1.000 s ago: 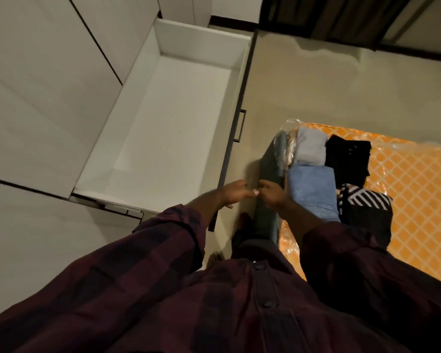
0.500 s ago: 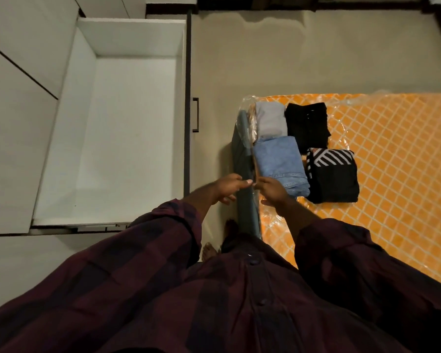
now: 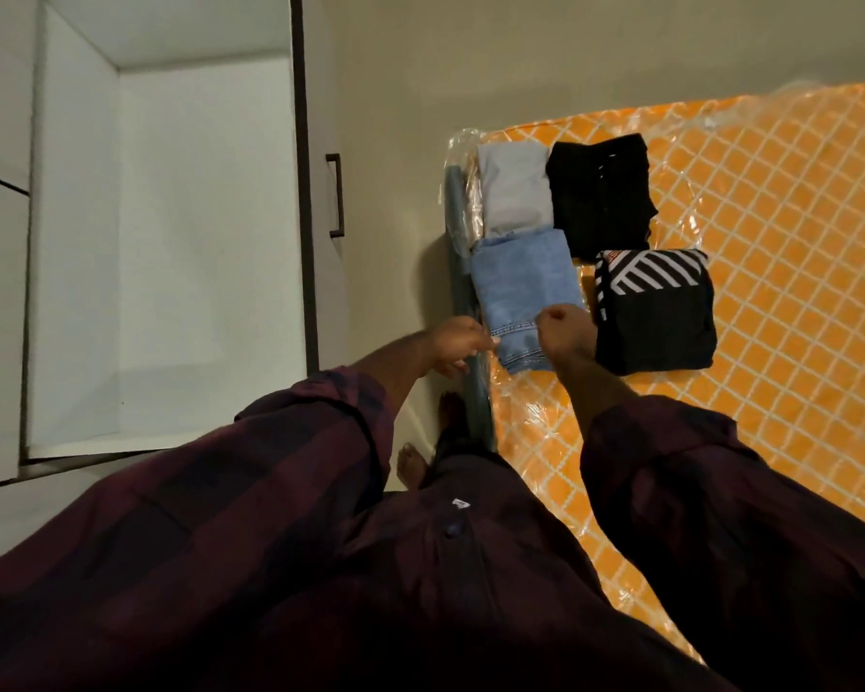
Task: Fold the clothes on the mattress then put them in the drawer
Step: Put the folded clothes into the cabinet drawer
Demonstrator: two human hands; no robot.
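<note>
Lying at the near-left corner of the mattress (image 3: 795,292), the folded denim (image 3: 520,287) is one of four folded pieces set close together: a grey one (image 3: 515,192) beyond it, a black one (image 3: 600,192) beside that, and a black one with white stripes (image 3: 655,312) to its right. The left hand (image 3: 458,342) pinches the denim's near-left hem. The right hand (image 3: 568,329) sits curled over its near-right edge, fingertips hidden, so I cannot tell whether it grips cloth. Across a strip of floor (image 3: 395,92), the drawer (image 3: 76,242) stands pulled open, showing its white bottom and walls and a dark handle (image 3: 335,194); its far end is cut off at the top. Dark sleeves hide the mattress's near edge.
</note>
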